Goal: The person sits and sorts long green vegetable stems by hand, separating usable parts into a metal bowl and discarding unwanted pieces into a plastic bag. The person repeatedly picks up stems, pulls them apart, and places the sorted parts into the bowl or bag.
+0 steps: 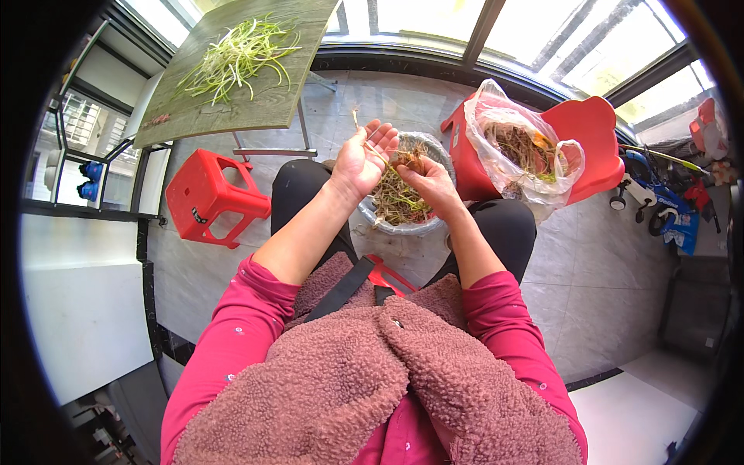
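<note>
My left hand (361,161), palm turned up, holds a thin pale plant stalk (355,118) at the thumb, with its root end sticking up past the hand. The other end of the stalk runs across the palm towards my right hand (431,183). Between the thumb and fingers of that hand is a pinch of brown, dry-looking plant skins (410,157). Both hands are above a bucket lined with a clear plastic bag (410,228). Brown and yellow-green plant scraps (398,200) fill much of it, partly hidden by the hands.
A wood-look table (232,119) at upper left bears a heap of cleaned green-and-white stalks (241,55). A red plastic stool (195,195) stands at left. On a red chair (593,131) at right sits an open plastic bag (485,125) of unpeeled plants. A blue children's bike (654,195) stands far right.
</note>
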The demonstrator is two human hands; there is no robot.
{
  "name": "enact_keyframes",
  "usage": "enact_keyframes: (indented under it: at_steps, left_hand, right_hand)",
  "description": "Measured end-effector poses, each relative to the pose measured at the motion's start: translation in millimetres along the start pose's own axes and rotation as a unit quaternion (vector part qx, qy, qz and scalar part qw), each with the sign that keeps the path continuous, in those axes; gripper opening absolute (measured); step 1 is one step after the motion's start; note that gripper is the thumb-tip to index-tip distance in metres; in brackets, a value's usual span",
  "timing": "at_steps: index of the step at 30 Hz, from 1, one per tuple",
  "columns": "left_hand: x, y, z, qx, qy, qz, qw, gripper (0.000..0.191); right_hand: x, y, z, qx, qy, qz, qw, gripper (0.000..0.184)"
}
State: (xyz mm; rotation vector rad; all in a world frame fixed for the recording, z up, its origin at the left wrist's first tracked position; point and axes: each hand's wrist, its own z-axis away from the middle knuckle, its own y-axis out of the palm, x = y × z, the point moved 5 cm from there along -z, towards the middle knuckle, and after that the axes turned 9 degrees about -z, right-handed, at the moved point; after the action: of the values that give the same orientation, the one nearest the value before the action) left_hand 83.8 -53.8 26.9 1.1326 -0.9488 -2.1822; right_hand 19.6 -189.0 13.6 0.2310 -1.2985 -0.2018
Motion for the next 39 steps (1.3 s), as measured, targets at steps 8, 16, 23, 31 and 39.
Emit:
enact_keyframes:
  at_steps: [8,16,23,31,39]
  left_hand:
    - [2,4,-8,0.063,-0.016,-0.078,0.995,0.03]
    - [24,-13,10,0.067,0.0,-0.489,0.87,0.016]
    - [29,-25,4,0.048,0.057,-0.578,0.812,0.02]
    - [28,-31,8,0.144,0.022,-0.564,0.813,0.026]
    - [29,-34,14,0.112,-0.009,-0.501,0.858,0.028]
  right_hand:
    - [-5,-6,-3,-0.001,-0.049,-0.025,0.999,0.025]
    - [-4,-20,-5,-0.099,-0.107,0.136,0.98,0.023]
    - [-8,-15,-3,-0.061,-0.022,0.025,0.998,0.022]
    - [0,-11,5,-0.029,0.068,-0.03,0.997,0.016]
    - [-6,-11,5,-0.04,0.089,-0.074,0.992,0.017]
